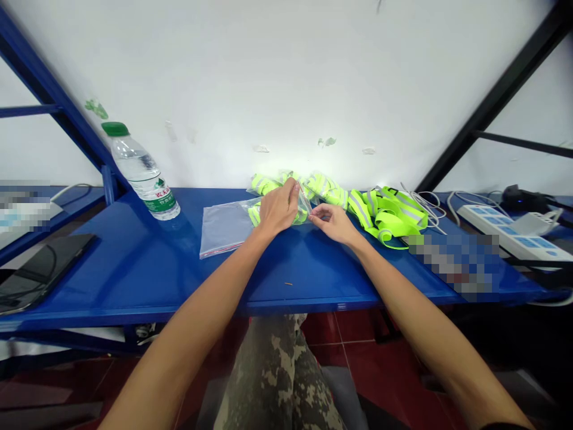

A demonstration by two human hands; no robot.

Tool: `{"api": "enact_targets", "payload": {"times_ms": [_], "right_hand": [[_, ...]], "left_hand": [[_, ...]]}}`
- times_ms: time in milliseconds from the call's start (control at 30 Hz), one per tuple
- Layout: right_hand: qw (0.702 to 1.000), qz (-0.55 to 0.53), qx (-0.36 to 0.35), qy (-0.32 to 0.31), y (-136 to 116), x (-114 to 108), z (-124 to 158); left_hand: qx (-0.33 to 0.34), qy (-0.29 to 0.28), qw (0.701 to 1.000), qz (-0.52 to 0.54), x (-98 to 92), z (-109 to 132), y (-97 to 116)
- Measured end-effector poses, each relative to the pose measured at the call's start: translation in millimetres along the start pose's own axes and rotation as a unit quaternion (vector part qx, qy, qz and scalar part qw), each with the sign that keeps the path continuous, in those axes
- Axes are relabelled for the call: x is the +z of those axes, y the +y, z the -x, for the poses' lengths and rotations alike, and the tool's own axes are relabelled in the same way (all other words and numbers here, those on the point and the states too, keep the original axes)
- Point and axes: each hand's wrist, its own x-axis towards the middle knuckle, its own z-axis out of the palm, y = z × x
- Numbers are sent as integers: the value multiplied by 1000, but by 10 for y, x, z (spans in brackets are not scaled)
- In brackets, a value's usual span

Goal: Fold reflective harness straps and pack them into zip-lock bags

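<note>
Left hand [278, 209] grips clear bag [305, 206] mid-table [179, 269], folded neon strap [255, 215] inside; right hand [333, 222] pinches bag's edge. Sealing looks unfinished. Empty bag [224, 230] at hands' 9 o'clock; loose straps [385, 212] at 3 o'clock, unbagged.

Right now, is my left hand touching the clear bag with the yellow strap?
Touching. Head view shows the left hand pinching the clear bag at its top.

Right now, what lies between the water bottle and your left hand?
Head view: a flat, clear zip bag on the blue table, between water bottle and left hand.
</note>
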Motion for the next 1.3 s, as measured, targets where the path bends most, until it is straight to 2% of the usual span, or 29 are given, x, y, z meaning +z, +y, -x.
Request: {"api": "enact_targets", "payload": {"times_ms": [233,467,700,800,1067,1300], "right_hand": [[1000,11,0,-21,7,-6,-3],[999,25,-7,-24,76,1,-17],[1000,-4,-20,-8,108,16,-28],[999,-30,-20,1,89,28,-20],[998,-46,-19,-24,69,33,-2],[999,-31,-15,0,62,41,-4]], "left_hand": [[12,-10,1000,0,-5,-6,-3],[16,-46,999,-5,-38,-22,-9],[37,-89,994,43,-67,-54,-63],[37,-91,995,36,-60,-49,-60],[55,-106,993,-26,-46,-13,-8],[64,-112,992,-13,-69,-16,-26]]}}
